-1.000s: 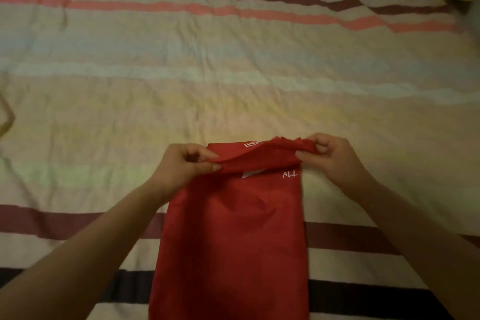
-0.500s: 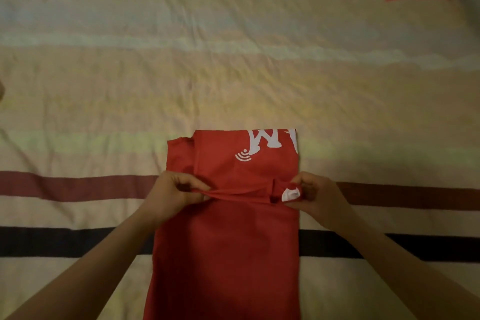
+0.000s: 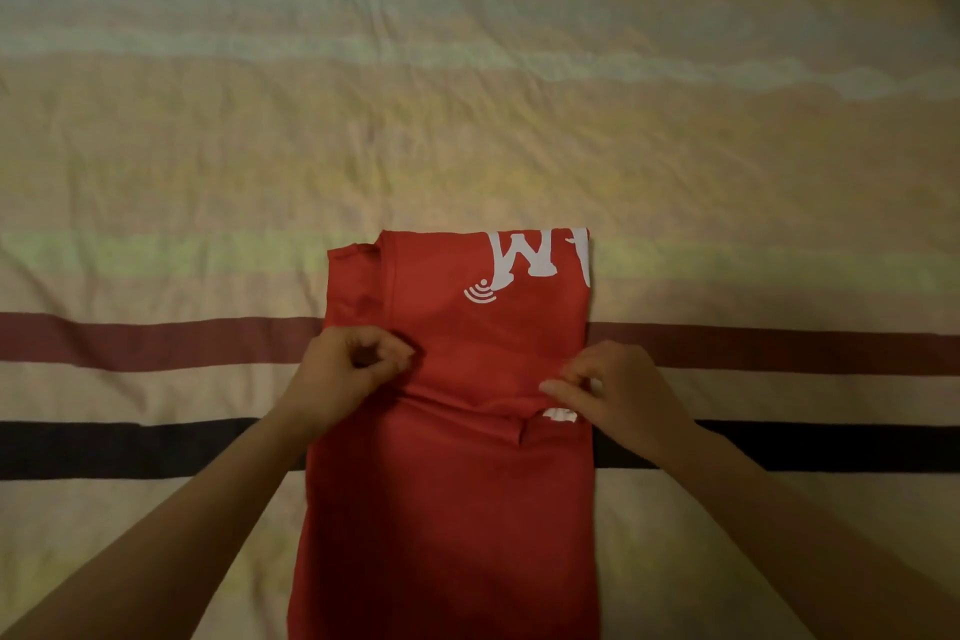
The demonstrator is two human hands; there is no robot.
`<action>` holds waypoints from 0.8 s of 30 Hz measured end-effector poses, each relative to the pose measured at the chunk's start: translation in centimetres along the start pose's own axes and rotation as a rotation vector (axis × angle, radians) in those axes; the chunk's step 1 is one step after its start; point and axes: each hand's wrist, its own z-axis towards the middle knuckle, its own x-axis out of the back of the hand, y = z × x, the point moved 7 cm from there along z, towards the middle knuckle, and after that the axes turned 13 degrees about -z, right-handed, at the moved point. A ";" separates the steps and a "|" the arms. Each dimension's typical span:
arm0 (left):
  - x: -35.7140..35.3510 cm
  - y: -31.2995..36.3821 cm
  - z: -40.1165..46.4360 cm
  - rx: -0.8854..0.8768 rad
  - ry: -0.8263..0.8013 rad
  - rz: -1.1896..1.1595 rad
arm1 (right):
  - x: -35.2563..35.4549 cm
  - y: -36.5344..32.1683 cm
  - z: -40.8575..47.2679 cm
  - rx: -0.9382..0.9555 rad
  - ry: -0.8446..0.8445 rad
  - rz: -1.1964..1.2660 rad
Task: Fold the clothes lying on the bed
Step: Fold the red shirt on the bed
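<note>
Both hands, left hand (image 3: 345,372) and right hand (image 3: 618,392), pinch the red shirt (image 3: 452,509) fold's near edge; laying it square with the side edges would serve best.

Both forearms come in from bottom corners of frame, converging toward centre. L hand (image 3: 349,374) at centre-left, fingers curled, thumb + forefinger pinching red cloth (image 3: 447,509). R hand (image 3: 618,392) at centre-right, knuckles up, fingertips pinching same cloth's edge.

Left hand (image 3: 349,369) and right hand (image 3: 618,390) pinch the red shirt (image 3: 447,509) on the striped bedsheet (image 3: 467,120).
</note>
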 end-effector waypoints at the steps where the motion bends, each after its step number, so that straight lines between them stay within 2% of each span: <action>1: 0.4 1.4 0.1 -0.147 0.059 0.140 | 0.9 -0.8 0.2 0.036 0.143 -0.103; 2: 0.2 3.0 0.1 -0.307 0.090 0.296 | 1.4 -1.8 0.3 0.063 0.253 -0.169; 4: -1.2 4.5 0.3 -0.502 0.060 0.569 | 0.9 -3.8 0.5 0.097 0.313 -0.238; 7: -3.7 3.0 1.8 -0.444 -0.073 0.879 | -2.3 -4.6 1.1 0.112 0.126 -0.421; 10: -4.9 0.7 2.3 -0.381 -0.122 1.023 | -4.6 -2.1 0.8 0.035 -0.049 -0.515; 13: -5.6 -1.0 2.2 -0.349 -0.141 1.076 | -6.2 -0.1 0.2 0.023 -0.136 -0.543; 21: -5.9 -3.3 3.0 -0.289 -0.182 1.025 | -7.4 0.5 0.7 0.024 -0.188 -0.493; 24: -5.4 -2.6 3.1 -0.325 -0.222 0.996 | -6.3 -0.1 0.7 0.056 -0.185 -0.430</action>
